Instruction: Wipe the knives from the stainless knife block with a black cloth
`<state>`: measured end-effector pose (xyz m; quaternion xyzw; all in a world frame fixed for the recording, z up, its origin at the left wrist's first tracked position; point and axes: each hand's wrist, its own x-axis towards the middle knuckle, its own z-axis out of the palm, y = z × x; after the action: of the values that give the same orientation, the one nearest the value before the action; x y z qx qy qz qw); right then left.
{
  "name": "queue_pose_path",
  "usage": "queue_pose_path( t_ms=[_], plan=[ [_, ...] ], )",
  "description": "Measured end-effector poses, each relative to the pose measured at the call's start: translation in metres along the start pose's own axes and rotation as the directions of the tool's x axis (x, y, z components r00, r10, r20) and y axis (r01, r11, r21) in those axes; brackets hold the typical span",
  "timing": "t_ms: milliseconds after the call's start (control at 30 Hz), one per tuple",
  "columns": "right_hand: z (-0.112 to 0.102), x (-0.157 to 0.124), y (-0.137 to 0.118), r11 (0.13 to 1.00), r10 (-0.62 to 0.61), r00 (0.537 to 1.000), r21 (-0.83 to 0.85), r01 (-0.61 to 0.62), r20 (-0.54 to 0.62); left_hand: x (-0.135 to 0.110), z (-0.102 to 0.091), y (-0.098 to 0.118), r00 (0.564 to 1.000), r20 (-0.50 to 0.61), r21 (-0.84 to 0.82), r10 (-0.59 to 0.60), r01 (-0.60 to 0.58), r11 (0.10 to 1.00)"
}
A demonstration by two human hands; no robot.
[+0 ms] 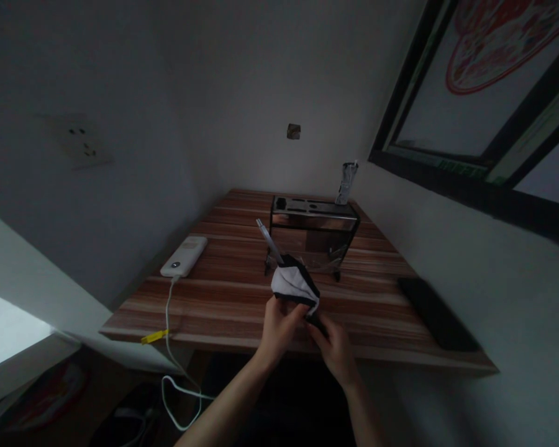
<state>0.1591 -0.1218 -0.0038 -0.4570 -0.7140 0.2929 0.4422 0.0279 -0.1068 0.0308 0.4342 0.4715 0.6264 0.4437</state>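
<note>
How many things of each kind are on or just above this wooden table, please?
Power bank: 1
Cable: 1
Metal rack: 1
Pouch: 1
Pen: 1
Dark flat slab: 1
Packet: 1
Total: 7

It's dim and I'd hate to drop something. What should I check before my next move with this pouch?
1. Left hand grip on the pouch: ok, closed on its lower edge.
2. Right hand grip: ok, pinching its dark bottom corner.
3. Pen seated in the pouch: cannot tell; it sticks out tilted.
4. Gap to the metal rack behind: cannot tell.
5. White cable away from hands: ok, hanging off the table edge.
</note>
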Motion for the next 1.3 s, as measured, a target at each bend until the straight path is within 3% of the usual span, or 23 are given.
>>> queue_pose_path(
  t_ms=[267, 500, 967, 1133, 1300],
  plan=[
    [0.002, 0.001, -0.002, 1.000, -0.025, 1.000, -0.012, 0.025, 0.007, 0.012, -0.010, 0.017, 0.999, -0.014, -0.061, -0.044, 0.043, 0.997],
    [0.002, 0.001, -0.005, 1.000, -0.031, 0.998, 0.003, 0.030, 0.046, 0.030, -0.023, 0.037, 0.993, -0.088, -0.143, 0.083, -0.095, 0.985],
    [0.000, 0.000, -0.005, 1.000, -0.024, 0.997, 0.011, 0.023, 0.079, 0.074, -0.044, 0.084, 0.949, -0.227, -0.278, 0.218, -0.277, 0.920],
    [0.001, -0.002, -0.002, 1.000, -0.009, 0.996, 0.018, 0.007, 0.084, 0.084, -0.047, 0.099, 0.944, -0.220, -0.371, 0.246, -0.315, 0.874],
    [0.001, -0.003, -0.003, 0.999, -0.026, 0.997, 0.029, 0.024, 0.072, 0.085, -0.046, 0.101, 0.956, -0.185, -0.451, 0.228, -0.289, 0.845]
  ],
)
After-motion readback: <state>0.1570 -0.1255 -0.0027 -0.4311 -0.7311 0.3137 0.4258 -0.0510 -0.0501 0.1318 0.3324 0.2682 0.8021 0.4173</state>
